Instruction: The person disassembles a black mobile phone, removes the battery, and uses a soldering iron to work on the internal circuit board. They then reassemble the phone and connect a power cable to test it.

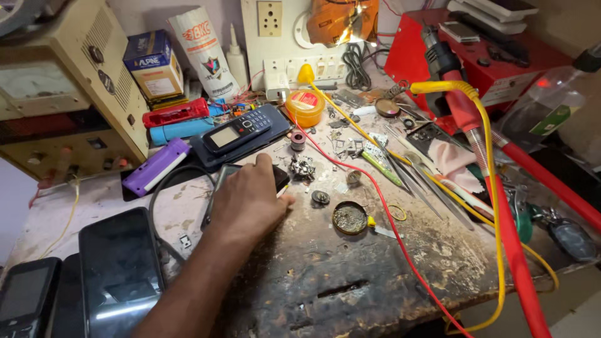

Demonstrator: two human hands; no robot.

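Item: left hand (pixel 250 197), palm down, fingers loosely curled over a dark phone (pixel 220 188) lying flat beneath it on the scarred workbench (pixel 350 275); whether it grips or only rests cannot be told. Right hand out of view. Risk: small metal parts (pixel 303 168) and red wire (pixel 375 188), just beyond the fingertips, likely scatter if the hand slides.
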